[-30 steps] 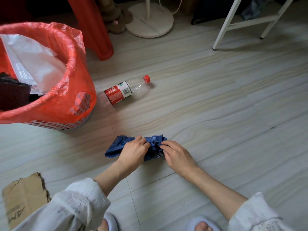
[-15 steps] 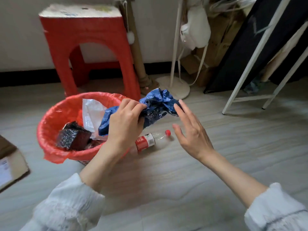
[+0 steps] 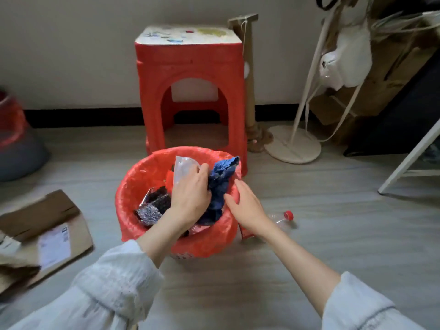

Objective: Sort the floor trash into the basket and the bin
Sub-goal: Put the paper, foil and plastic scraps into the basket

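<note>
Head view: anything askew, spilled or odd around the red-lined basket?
Nothing spilled. The blue crumpled bag, gripped by the left hand, is only partly inside the red-lined basket; its top pokes above the rim. A plastic bottle lies on its side on the floor behind the open right hand. Torn cardboard lies at left.

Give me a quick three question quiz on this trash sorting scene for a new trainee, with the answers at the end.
1. True or false: the left hand grips the blue wrapper over the red-lined basket.
2. What lies on the floor right of the basket, partly behind the right hand? A) a can B) a plastic bottle C) a cup
3. Fill in: the right hand's fingers are ____ and hold nothing.

Key: 1 true; 2 B; 3 straight
</note>
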Demonstrator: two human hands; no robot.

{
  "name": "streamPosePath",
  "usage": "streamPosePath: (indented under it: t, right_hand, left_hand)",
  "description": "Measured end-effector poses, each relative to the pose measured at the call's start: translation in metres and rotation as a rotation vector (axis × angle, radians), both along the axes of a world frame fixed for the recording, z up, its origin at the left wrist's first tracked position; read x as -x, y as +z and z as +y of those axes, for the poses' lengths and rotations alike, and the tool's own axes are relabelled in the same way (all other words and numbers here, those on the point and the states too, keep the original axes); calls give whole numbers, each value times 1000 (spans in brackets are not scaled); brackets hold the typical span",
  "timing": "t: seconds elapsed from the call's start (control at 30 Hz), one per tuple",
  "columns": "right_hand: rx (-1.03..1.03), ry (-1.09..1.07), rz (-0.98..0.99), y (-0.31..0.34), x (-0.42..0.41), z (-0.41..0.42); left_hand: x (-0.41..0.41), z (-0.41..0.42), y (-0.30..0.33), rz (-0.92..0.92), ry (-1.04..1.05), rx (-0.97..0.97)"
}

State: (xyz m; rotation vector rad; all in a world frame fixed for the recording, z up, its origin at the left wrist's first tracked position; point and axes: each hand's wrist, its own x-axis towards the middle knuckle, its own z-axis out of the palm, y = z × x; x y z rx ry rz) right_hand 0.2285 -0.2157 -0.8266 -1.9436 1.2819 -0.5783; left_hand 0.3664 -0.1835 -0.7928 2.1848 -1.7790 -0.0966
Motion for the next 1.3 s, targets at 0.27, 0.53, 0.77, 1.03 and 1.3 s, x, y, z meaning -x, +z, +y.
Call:
streamPosePath:
  t: [0.27,0.53,0.77,1.03,1.3]
  right_hand:
    - [-71,-39,-138,-21,-5,9]
    - [-113,-52,-176,-18,-6,5]
    - [-84,-42,-96,-16,-7,6]
    - [-54,39,27,-16,5,15]
    - [-19,47,75,-16,5,20]
  left_hand:
    - [-9,-20,-50,-157,-323,-363]
    - [-28,-16,-41,-122,-465,-851]
    - [-19,-23,-51,-218,-438,-1081]
    - [-18,-14,-28,49,-309,-1089]
    - [-28,15,3,202,-264,-1028]
